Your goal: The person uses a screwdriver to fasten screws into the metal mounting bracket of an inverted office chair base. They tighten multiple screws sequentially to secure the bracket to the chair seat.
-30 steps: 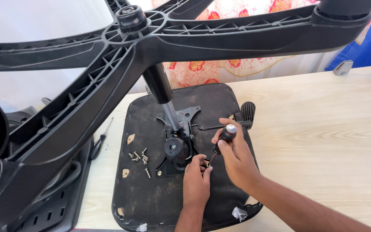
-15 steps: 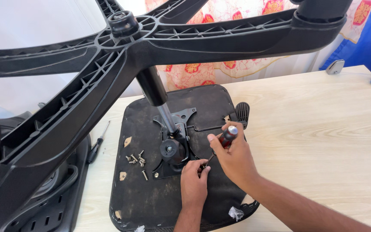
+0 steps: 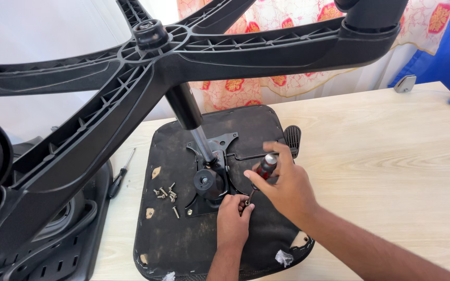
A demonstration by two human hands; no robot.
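Observation:
An upturned office chair seat [image 3: 183, 239] lies on the wooden table [image 3: 381, 166], its black underside facing up. The metal mechanism plate [image 3: 212, 179] sits at its centre, with the gas column [image 3: 191, 117] rising to the black star base [image 3: 152, 57] overhead. My right hand [image 3: 287, 187] grips a red-and-black screwdriver [image 3: 262, 170], tip down at the plate's near corner. My left hand [image 3: 233, 218] rests on the seat with fingertips at the screwdriver tip. Several loose screws [image 3: 166, 193] lie left of the plate.
A second screwdriver [image 3: 121, 174] lies on the table left of the seat. A black plastic chair back [image 3: 53, 244] fills the lower left. A lever handle [image 3: 292, 139] sticks out at the seat's right. Metal brackets [image 3: 404, 83] sit at the table's far edge.
The camera view shifted slightly. Both hands stay at the plate's near corner with the screwdriver, which has tilted a little.

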